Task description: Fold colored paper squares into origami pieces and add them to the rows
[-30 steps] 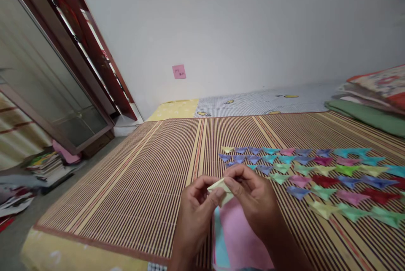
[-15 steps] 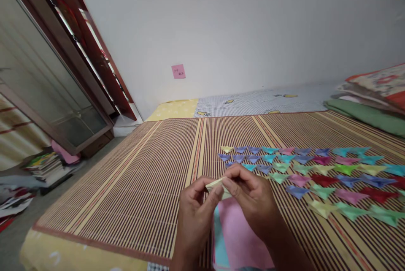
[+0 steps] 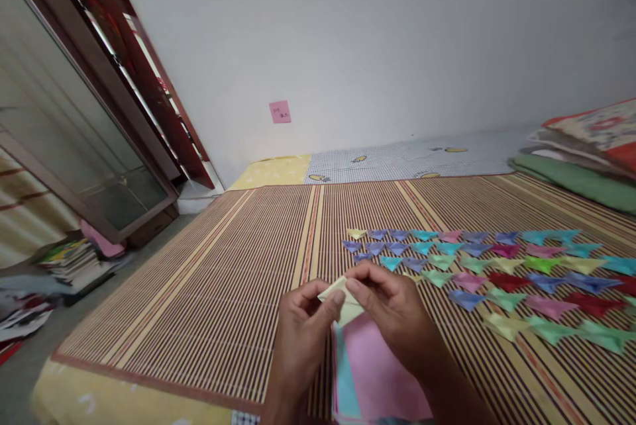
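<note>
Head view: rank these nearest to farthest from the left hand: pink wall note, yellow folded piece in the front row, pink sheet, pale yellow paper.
From the left hand:
1. Pale yellow paper: held in its fingers.
2. Pink sheet: just to its right, lower.
3. Yellow folded piece: farther right, front row's left end.
4. Pink wall note: ahead, beyond the mat.

Our left hand [image 3: 304,322] and right hand [image 3: 390,309] pinch pale yellow paper [image 3: 350,312] above pink paper [image 3: 380,369] on a striped mat [image 3: 238,279].
</note>
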Tool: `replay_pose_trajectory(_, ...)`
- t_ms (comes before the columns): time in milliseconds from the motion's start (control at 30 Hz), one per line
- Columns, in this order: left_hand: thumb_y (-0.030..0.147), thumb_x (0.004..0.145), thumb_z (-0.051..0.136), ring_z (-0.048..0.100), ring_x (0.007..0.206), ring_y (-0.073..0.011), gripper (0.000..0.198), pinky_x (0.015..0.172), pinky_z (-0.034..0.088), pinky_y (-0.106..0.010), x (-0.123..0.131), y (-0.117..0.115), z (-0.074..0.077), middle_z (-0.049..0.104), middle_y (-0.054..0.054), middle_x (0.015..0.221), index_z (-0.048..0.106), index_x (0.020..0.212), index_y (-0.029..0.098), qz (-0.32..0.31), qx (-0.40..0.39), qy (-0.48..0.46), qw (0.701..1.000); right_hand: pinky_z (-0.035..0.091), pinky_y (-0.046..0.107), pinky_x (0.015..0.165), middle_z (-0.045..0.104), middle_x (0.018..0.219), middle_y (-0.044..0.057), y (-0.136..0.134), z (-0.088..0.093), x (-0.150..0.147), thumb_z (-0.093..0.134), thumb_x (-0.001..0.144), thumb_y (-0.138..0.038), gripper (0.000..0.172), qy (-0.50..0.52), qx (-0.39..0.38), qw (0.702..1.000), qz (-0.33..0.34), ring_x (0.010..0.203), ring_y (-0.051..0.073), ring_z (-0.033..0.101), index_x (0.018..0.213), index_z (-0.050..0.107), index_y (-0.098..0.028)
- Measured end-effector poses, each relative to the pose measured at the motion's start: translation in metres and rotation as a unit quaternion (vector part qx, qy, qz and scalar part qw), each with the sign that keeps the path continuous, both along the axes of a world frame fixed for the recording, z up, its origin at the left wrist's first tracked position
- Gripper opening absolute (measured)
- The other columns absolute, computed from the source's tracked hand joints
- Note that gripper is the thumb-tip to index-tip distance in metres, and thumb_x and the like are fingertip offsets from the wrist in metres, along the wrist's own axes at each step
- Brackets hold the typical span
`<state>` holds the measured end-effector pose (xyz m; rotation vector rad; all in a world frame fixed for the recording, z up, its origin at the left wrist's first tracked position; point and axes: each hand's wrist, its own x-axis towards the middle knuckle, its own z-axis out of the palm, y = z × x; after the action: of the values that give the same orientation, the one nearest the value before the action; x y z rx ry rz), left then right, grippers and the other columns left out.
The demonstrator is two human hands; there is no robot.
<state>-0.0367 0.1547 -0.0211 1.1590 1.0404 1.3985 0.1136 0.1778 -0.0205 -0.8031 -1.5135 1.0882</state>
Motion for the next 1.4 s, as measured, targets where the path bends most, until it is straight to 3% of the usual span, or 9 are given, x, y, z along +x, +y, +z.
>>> replay_pose_trajectory(133,0.034,0.082,0.080,0.045,0.059,-0.0097,0.027,0.058,0.040,-0.020,-0.001,0.001,-0.006,0.055,0.004,0.063,0.067,0.068,0.015,0.042,-0.014,-0.068,0.997,0.040,0.027,0.062,0.058,0.070,-0.003,0.001,0.002,0.003,0.065,0.090,-0.031,0.017,-0.052,-0.018,0.998,0.018,0.067,0.015,0.051,0.079,0.066,-0.019)
replay_pose_trajectory(400,0.034,0.076,0.084,0.051,0.059,-0.0103,0.025,0.057,0.042,-0.020,-0.001,0.003,-0.006,0.062,0.002,0.066,0.070,0.073,0.014,0.023,-0.037,-0.107,0.993,0.038,0.028,0.061,0.055,0.068,-0.002,0.001,-0.003,-0.003,0.057,0.094,-0.033,0.026,-0.028,-0.033,0.999,0.030,0.066,0.015,0.050,0.074,0.063,-0.018)
replay_pose_trajectory(533,0.032,0.075,0.084,0.050,0.060,-0.0109,0.024,0.059,0.041,-0.021,-0.003,0.004,-0.005,0.060,0.002,0.065,0.068,0.071,0.015,0.033,-0.022,-0.056,0.998,0.038,0.028,0.062,0.055,0.069,-0.002,0.002,-0.006,-0.001,0.056,0.097,-0.036,0.028,-0.051,-0.028,0.998,0.029,0.067,0.015,0.050,0.076,0.064,-0.019)
replay_pose_trajectory(667,0.030,0.082,0.077,0.046,0.063,-0.0119,0.025,0.060,0.038,-0.022,-0.004,0.001,-0.003,0.055,0.002,0.066,0.064,0.068,0.015,0.008,0.011,0.062,0.998,0.042,0.029,0.067,0.062,0.077,-0.002,0.002,-0.003,-0.001,0.067,0.089,-0.028,0.010,-0.044,0.007,0.999,-0.021,0.073,0.017,0.056,0.094,0.071,-0.021)
replay_pose_trajectory(733,0.028,0.084,0.075,0.043,0.063,-0.0120,0.026,0.059,0.036,-0.022,-0.002,0.000,-0.003,0.052,0.003,0.064,0.062,0.065,0.016,0.001,0.022,0.100,0.995,0.042,0.029,0.067,0.063,0.076,-0.001,0.001,-0.002,-0.001,0.066,0.088,-0.025,0.008,-0.044,0.028,0.998,-0.026,0.073,0.017,0.057,0.087,0.071,-0.021)
replay_pose_trajectory(833,0.024,0.081,0.076,0.045,0.063,-0.0127,0.021,0.060,0.038,-0.023,0.000,0.001,-0.004,0.053,0.003,0.064,0.062,0.067,0.016,0.010,0.020,0.087,0.996,0.041,0.028,0.063,0.062,0.070,-0.002,0.001,-0.002,0.000,0.062,0.091,-0.027,0.017,-0.037,0.010,0.999,-0.025,0.068,0.016,0.055,0.076,0.067,-0.020)
replay_pose_trajectory(1133,0.026,0.072,0.086,0.062,0.074,-0.0156,0.016,0.071,0.050,-0.024,0.000,0.006,-0.009,0.070,-0.001,0.077,0.075,0.079,0.016,0.064,-0.001,-0.059,0.996,0.044,0.029,0.066,0.060,0.072,-0.001,0.005,-0.008,0.000,0.067,0.088,-0.031,0.015,0.023,-0.056,0.998,0.032,0.070,0.015,0.055,0.079,0.065,-0.019)
replay_pose_trajectory(1267,0.029,0.077,0.083,0.060,0.070,-0.0142,0.014,0.068,0.049,-0.023,0.002,0.003,-0.004,0.068,-0.001,0.076,0.077,0.079,0.017,0.056,0.030,-0.046,0.997,0.045,0.029,0.068,0.061,0.074,-0.001,0.006,-0.012,-0.004,0.069,0.088,-0.031,0.016,0.066,-0.058,0.995,0.039,0.072,0.016,0.056,0.079,0.065,-0.020)
replay_pose_trajectory(1400,0.024,0.087,0.073,0.053,0.057,-0.0114,0.009,0.055,0.043,-0.022,-0.001,0.000,-0.002,0.065,0.000,0.078,0.076,0.081,0.019,0.059,0.081,0.043,0.994,0.042,0.028,0.064,0.061,0.078,-0.002,0.004,-0.009,-0.003,0.070,0.090,-0.027,0.006,0.015,-0.017,1.000,-0.010,0.071,0.015,0.053,0.092,0.071,-0.021)
